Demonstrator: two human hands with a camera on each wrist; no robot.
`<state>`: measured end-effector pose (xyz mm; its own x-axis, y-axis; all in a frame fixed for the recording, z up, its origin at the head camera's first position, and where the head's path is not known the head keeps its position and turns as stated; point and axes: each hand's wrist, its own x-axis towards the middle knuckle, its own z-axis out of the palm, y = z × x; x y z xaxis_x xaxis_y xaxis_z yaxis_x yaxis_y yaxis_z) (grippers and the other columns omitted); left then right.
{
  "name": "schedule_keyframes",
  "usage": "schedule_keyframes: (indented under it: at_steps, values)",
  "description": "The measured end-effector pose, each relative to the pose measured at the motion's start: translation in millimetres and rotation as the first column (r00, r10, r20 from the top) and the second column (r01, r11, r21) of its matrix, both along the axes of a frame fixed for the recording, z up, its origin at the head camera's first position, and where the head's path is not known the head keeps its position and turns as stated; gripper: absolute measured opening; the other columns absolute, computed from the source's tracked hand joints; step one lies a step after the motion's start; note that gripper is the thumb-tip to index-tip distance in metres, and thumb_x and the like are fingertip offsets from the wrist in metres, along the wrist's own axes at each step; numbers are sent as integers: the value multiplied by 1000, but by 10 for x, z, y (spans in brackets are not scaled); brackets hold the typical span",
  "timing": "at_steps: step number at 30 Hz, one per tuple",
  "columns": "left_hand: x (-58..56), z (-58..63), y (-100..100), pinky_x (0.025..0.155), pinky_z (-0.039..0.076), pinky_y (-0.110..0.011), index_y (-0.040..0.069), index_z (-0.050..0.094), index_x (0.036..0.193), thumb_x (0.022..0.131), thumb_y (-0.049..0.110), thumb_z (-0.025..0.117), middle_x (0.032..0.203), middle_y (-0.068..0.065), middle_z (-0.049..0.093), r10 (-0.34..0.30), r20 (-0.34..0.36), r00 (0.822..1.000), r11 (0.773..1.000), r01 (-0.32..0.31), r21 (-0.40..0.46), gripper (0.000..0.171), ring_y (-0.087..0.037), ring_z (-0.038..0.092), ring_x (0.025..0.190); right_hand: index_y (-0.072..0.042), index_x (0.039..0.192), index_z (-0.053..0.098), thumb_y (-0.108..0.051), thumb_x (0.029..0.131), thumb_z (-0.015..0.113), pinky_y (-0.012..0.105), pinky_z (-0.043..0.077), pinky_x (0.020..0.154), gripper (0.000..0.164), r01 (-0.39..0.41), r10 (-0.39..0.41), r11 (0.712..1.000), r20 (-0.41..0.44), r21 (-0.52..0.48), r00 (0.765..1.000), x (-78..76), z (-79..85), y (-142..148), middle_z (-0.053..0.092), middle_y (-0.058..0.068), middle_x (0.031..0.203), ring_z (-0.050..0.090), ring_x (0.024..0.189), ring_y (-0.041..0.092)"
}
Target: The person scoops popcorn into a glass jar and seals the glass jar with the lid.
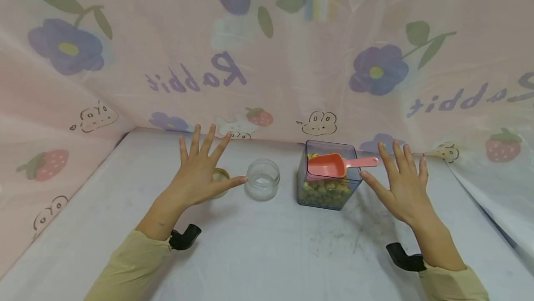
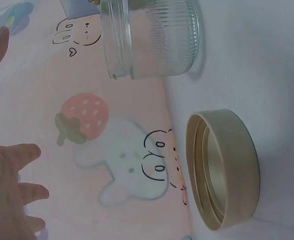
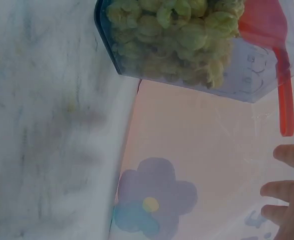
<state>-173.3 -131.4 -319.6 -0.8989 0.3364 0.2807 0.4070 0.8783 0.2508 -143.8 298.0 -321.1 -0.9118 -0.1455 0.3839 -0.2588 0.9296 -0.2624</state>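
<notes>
My left hand [image 1: 196,173] is held with fingers spread above a gold screw lid [image 2: 227,170], partly covering it in the head view. Just right of the thumb stands a clear ribbed glass jar [image 1: 263,182] without a lid on it. My right hand [image 1: 402,187], fingers also spread, is beside a clear, grey-tinted square container [image 1: 329,195]. Pale yellow-green popcorn-like pieces [image 3: 174,35] fill its lower part. A red scoop [image 1: 327,165] lies in the container's top, its handle sticking out over the rim toward my right hand. Neither hand holds anything.
A white-covered table [image 1: 258,250] lies under everything, with grey smudges in front of the container. Behind it hangs a pink curtain [image 1: 292,69] printed with flowers, rabbits and strawberries. Black wrist mounts [image 1: 185,237] sit on both forearms.
</notes>
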Motion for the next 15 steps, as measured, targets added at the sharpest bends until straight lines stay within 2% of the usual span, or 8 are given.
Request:
schedule_keyframes:
  at_steps: [5,9,12,15]
  values:
    - [-7,9,41,109,-17,-65,24,13,155,77,76,55,161,-12,-7,1,1,1000,1000,-1,-2,102,-35,-25,143,-12,153,21,-51,95,49,64,-15,110,76,-2,2,1000,-11,5,1000,-8,-4,13,10,25,158,-4,147,39]
    - [-14,1,93,109,-17,-65,23,14,155,77,77,54,161,-13,-2,6,-3,1000,1000,-6,5,103,-34,-22,144,-10,152,25,-50,94,50,64,-11,112,75,-15,14,1000,-57,-10,998,-17,-8,15,15,26,156,3,147,41]
    - [-14,-20,173,110,-14,-65,20,19,154,77,76,55,161,-14,5,8,-10,1000,999,-7,36,103,-35,-17,146,-7,150,29,-44,95,52,66,-2,111,70,-57,48,996,-118,-73,992,-27,-10,-2,21,26,154,15,142,46]
    - [-14,-55,280,112,-9,-64,17,26,152,77,74,57,159,-15,16,3,-27,1000,996,-1,94,100,-36,-7,148,-4,146,35,-32,95,58,70,10,107,63,-126,96,978,-183,-164,978,-45,-3,-34,27,25,151,25,136,50]
